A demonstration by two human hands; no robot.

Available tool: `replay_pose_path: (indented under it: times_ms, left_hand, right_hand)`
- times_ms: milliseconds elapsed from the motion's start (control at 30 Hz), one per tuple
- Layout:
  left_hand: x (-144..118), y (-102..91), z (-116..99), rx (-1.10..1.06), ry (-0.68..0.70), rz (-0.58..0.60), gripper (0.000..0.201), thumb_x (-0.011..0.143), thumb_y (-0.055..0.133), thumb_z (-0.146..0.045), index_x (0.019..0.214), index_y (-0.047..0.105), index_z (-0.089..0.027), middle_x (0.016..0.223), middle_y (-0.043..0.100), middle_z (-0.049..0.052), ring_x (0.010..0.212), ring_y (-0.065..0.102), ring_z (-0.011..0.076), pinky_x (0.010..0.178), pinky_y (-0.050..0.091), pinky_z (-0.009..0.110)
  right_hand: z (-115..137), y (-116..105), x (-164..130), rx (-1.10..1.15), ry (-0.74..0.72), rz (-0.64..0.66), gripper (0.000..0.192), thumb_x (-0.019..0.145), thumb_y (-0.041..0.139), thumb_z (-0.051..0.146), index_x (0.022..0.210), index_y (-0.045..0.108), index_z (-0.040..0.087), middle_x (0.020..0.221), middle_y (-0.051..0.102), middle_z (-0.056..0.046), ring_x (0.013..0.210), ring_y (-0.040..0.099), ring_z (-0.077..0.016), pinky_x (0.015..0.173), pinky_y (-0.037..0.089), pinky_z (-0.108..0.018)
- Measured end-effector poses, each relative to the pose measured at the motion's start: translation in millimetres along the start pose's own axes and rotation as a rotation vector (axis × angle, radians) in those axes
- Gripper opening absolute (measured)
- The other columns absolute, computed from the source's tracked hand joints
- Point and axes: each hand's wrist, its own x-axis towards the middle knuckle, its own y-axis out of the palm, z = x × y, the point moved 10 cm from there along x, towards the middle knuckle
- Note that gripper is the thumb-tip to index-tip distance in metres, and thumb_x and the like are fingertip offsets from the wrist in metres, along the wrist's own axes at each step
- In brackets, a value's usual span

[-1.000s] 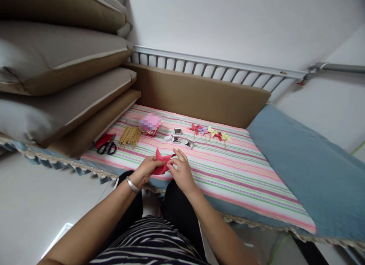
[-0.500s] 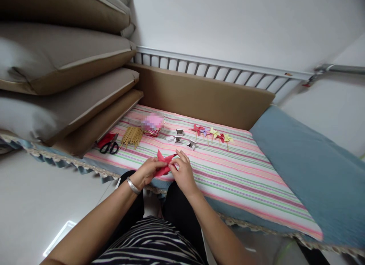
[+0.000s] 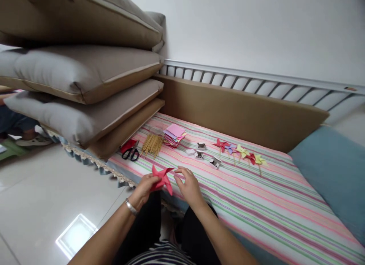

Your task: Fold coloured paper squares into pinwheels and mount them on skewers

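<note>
Fingers of the left hand (image 3: 146, 184) pinch the folded red paper pinwheel (image 3: 161, 177) over the striped bed's edge (image 3: 228, 181); right hand (image 3: 190, 186) open just beside it. I'd keep folds pinched at the centre.

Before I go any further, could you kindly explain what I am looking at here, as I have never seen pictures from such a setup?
There is no machine: a person wears a camera on the head, looking forward and down at their own two bare hands. The left hand holds a folded red paper pinwheel; the right hand is beside it, fingers at its edge. Both work over a striped cloth. On it lie black scissors, a bundle of thin sticks, a stack of coloured paper squares, some small boxes and a row of finished pinwheels. Big cushions are stacked at the left.
</note>
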Motion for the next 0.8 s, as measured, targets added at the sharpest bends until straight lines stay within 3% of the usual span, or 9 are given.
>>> replay_pose_path:
  times_ms: [100, 200, 300, 400, 567, 800]
  left_hand:
    - [3, -60.0, -4, -0.057, 0.000, -0.111, 0.016, 0.056, 0.076, -0.021, 0.055, 0.061, -0.014, 0.058, 0.065, 0.003, 0.056, 0.060, 0.0144, 0.068, 0.051, 0.030]
    - [3, -110.4, -1, -0.081, -0.020, -0.169, 0.017, 0.058, 0.076, -0.023, 0.059, 0.063, -0.013, 0.062, 0.066, 0.004, 0.060, 0.061, 0.0151, 0.073, 0.051, 0.031]
    - [-1, -148.2, 7, -0.116, -0.054, -0.220, 0.016, 0.059, 0.076, -0.022, 0.061, 0.064, -0.012, 0.063, 0.066, 0.003, 0.062, 0.061, 0.0141, 0.075, 0.051, 0.032]
    - [-2, -171.1, 13, -0.160, -0.075, -0.248, 0.015, 0.059, 0.077, -0.020, 0.060, 0.064, -0.013, 0.062, 0.065, 0.002, 0.060, 0.060, 0.0130, 0.076, 0.051, 0.031]
    - [11, -177.2, 17, -0.189, -0.107, -0.219, 0.013, 0.061, 0.077, -0.021, 0.063, 0.067, -0.013, 0.067, 0.068, 0.002, 0.066, 0.063, 0.0142, 0.080, 0.052, 0.031]
    - [38, -143.0, 24, -0.212, -0.147, -0.107, 0.013, 0.058, 0.079, -0.019, 0.063, 0.069, -0.013, 0.068, 0.070, 0.003, 0.070, 0.065, 0.0174, 0.082, 0.053, 0.033]
  right_hand:
    - [-37, 50, 30, 0.026, 0.198, 0.169, 0.017, 0.080, 0.052, 0.020, 0.089, 0.067, 0.020, 0.093, 0.071, -0.004, 0.088, 0.065, -0.0171, 0.083, 0.048, -0.028]
    - [-68, 95, 67, 0.001, 0.303, 0.220, 0.015, 0.077, 0.055, 0.017, 0.083, 0.069, 0.019, 0.083, 0.073, -0.003, 0.078, 0.067, -0.0165, 0.072, 0.049, -0.024]
    - [-90, 129, 103, -0.048, 0.398, 0.205, 0.021, 0.080, 0.053, 0.021, 0.095, 0.068, 0.018, 0.094, 0.072, -0.005, 0.087, 0.066, -0.0168, 0.075, 0.047, -0.024]
    - [-105, 151, 125, -0.115, 0.509, 0.192, 0.032, 0.081, 0.054, 0.036, 0.104, 0.064, 0.015, 0.103, 0.070, -0.011, 0.094, 0.065, -0.0216, 0.077, 0.046, -0.028]
    - [-121, 168, 134, -0.186, 0.637, 0.243, 0.025, 0.075, 0.063, 0.039, 0.085, 0.068, 0.016, 0.091, 0.071, -0.012, 0.089, 0.066, -0.0257, 0.071, 0.047, -0.030]
    - [-132, 172, 130, -0.135, 0.606, 0.241, 0.027, 0.086, 0.055, 0.039, 0.091, 0.064, 0.013, 0.088, 0.068, -0.003, 0.078, 0.064, -0.0143, 0.075, 0.051, -0.034]
